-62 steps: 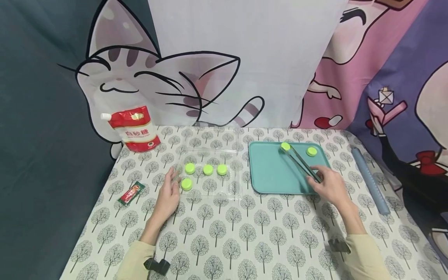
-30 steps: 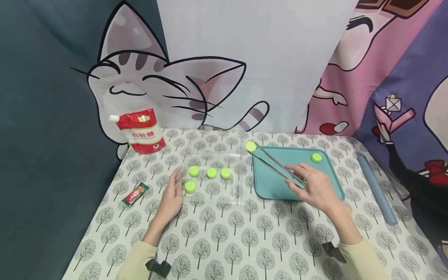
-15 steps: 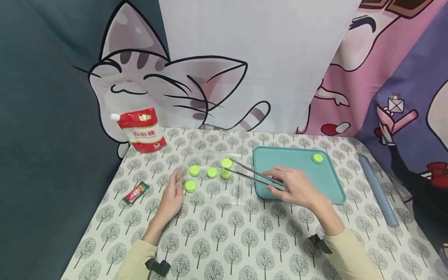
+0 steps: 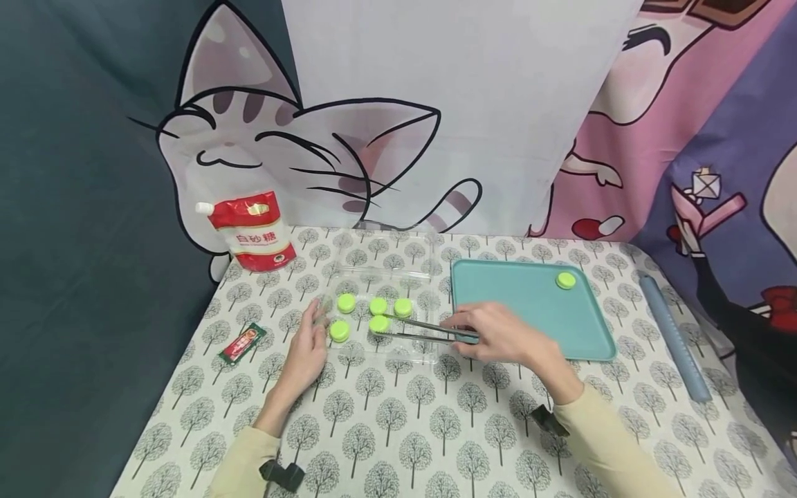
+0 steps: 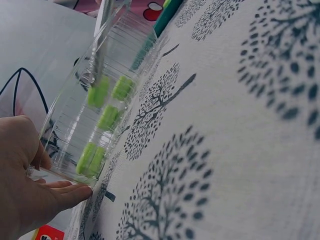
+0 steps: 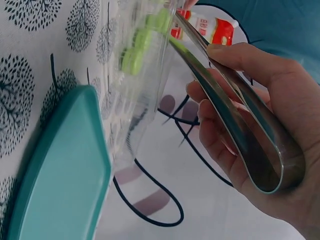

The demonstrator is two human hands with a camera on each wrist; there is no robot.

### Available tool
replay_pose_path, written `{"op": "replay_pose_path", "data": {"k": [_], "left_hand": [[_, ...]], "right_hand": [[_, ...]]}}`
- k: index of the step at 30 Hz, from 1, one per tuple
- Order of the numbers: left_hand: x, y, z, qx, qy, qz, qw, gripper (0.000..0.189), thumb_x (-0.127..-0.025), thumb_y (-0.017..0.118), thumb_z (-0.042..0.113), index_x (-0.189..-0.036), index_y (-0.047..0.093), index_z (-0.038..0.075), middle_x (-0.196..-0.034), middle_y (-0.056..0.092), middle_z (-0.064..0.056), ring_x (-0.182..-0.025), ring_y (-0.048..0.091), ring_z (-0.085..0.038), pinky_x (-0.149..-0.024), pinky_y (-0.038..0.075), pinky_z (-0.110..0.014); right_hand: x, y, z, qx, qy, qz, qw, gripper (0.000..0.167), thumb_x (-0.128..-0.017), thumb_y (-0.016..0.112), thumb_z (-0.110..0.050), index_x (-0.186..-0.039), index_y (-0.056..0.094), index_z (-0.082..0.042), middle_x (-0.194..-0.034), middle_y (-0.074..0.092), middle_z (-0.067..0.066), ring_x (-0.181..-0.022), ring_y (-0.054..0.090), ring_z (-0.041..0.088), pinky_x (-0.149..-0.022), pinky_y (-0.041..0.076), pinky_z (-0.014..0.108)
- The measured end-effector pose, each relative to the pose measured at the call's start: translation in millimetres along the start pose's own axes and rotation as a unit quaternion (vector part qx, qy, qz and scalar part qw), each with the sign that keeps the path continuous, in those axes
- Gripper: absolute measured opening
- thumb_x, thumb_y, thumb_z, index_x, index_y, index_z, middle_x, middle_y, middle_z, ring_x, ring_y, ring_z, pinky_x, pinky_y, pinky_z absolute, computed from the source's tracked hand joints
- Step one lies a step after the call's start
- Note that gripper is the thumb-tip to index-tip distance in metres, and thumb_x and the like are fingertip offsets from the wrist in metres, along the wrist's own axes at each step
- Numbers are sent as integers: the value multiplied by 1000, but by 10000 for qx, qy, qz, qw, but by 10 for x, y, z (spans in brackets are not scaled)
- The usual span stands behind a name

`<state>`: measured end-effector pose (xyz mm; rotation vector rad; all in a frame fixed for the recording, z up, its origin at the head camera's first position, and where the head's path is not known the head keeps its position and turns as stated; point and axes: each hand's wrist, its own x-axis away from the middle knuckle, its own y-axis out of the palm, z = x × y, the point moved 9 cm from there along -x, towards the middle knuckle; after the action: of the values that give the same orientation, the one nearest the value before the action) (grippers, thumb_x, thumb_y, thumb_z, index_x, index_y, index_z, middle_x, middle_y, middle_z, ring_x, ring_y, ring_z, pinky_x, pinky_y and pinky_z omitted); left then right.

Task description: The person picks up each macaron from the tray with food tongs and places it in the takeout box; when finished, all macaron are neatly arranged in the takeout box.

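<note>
My right hand [image 4: 498, 333] grips metal tongs [image 4: 429, 330], thumb on one arm and fingers on the other in the right wrist view. The tongs' tips pinch a bright green macaron [image 4: 378, 324] inside a clear plastic box [image 4: 411, 349]. Several more green macarons, such as one macaron [image 4: 339, 331] near the left wall, lie in the box. On the box's left edge, my left hand [image 4: 306, 340] holds the wall between thumb and fingers, as the left wrist view shows. The box's hinged lid [image 4: 386, 252] lies back, raised behind it.
Right of the box lies a teal tray [image 4: 510, 297] with one green macaron [image 4: 565, 280]. A red and white sugar pouch [image 4: 255, 232] stands at the back left. A small red and green packet [image 4: 243, 344] lies left of my hand. A blue-grey rod [image 4: 674, 339] lies at the far right.
With the tongs, my right hand has carried one macaron leftward from the tray over the box's right wall and down into the front middle. My left hand stays at the box's left edge.
</note>
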<state>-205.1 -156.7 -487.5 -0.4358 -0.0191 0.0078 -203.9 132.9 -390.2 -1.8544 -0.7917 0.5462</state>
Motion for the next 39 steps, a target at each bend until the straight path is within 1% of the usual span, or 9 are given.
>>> {"op": "replay_pose_path", "data": {"k": [3,6,8,20,25,29,31,35,39], "left_hand": [[-3,13,12,2,27,-31,10000,61,-106,37,4,-162,12,7,-162,34,-19,-142,46,-39,-121,37,-53],[-4,20,18,15,56,-34,10000,62,-106,37,3,-162,13,7,-163,34,-19,-142,46,-39,-121,37,-52],[-3,19,18,14,63,-19,10000,62,-105,37,3,-162,13,7,-162,34,-19,-142,46,-38,-121,37,-52],[-6,3,22,-15,105,16,9999,62,-106,38,4,-162,13,5,-162,35,-19,-142,47,-39,-121,38,-51],[-2,-2,12,-59,89,16,9999,61,-106,38,4,-162,13,6,-162,35,-19,-141,47,-39,-120,38,-51],[-3,-2,12,-82,74,27,9999,61,-106,38,5,-162,14,6,-162,36,-19,-141,47,-39,-121,37,-52],[-5,-2,15,-73,75,27,9999,61,-106,38,5,-162,14,6,-162,36,-19,-141,47,-39,-121,38,-52],[-1,4,15,-29,45,2,10000,61,-106,37,4,-162,13,6,-162,35,-20,-142,47,-39,-121,37,-51],[3,2,7,-6,13,9,10000,61,-106,37,5,-162,13,6,-162,34,-20,-142,47,-39,-121,37,-51]], "right_hand": [[-35,48,-4,22,13,-101,9999,37,-93,72,-26,-125,71,-7,-126,72,11,-67,65,17,-87,59,36],[-74,91,-2,-38,53,-226,9997,39,-94,71,-32,-125,71,-8,-124,72,11,-57,56,9,-82,58,34],[-97,114,-1,-128,79,-319,9994,39,-93,72,-31,-125,71,-7,-123,72,11,-49,38,4,-72,55,30],[-141,144,20,-418,256,-463,9977,35,-87,76,-18,-120,73,-6,-120,74,8,-61,52,1,-65,55,22],[-102,120,24,-369,219,-387,9983,38,-86,77,-20,-121,73,-6,-118,74,9,-74,64,10,-74,60,27],[-44,62,45,-374,241,-182,9988,40,-86,78,-20,-123,71,-6,-121,73,9,-95,71,22,-94,61,43],[-10,29,59,-383,220,-15,9990,40,-87,77,-20,-123,71,-6,-120,73,8,-92,70,19,-93,61,42],[77,-3,154,-512,269,348,9977,40,-87,75,-17,-124,70,-6,-110,73,6,-75,62,12,-72,59,28],[196,-45,284,-800,364,881,9922,40,-85,78,-13,-124,70,-6,-102,73,4,-80,66,18,-71,58,25]]}}
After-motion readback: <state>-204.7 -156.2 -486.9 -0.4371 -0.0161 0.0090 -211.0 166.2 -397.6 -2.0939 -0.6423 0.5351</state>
